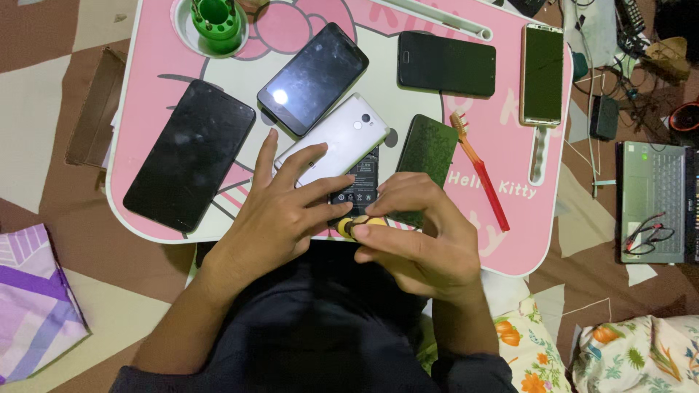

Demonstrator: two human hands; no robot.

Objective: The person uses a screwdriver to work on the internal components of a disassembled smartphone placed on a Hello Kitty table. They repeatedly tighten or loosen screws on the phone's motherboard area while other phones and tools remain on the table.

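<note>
My right hand (419,236) is curled, thumb and fingertips pinched around the small yellow-handled screwdriver (357,228), which I hold at the near edge of the opened black phone (358,191); its tip is hidden under my fingers. My left hand (280,211) lies spread and flat, fingers fanned out and pressing on the silver-white back cover (341,137) that sits tilted over the opened phone, my fingertips touching both. Just beside my right fingers lies a dark green rectangular phone back panel (428,149), and touching its right edge is an orange-red toothbrush (480,171) lying slantwise. All of this rests on a pink and white cartoon-printed lap table (510,240), whose near rim is against my body. Further left on it lies a large black smartphone (191,154) face up, and above my left hand another black smartphone (313,76) set at an angle, its screen catching a spot of light. Beyond that are a black phone lying crosswise (446,64), a gold-edged phone standing lengthwise (543,74), and a green round tool holder (216,22) in the table's cup recess. On the floor to my right sits an open grey laptop (655,200).
</note>
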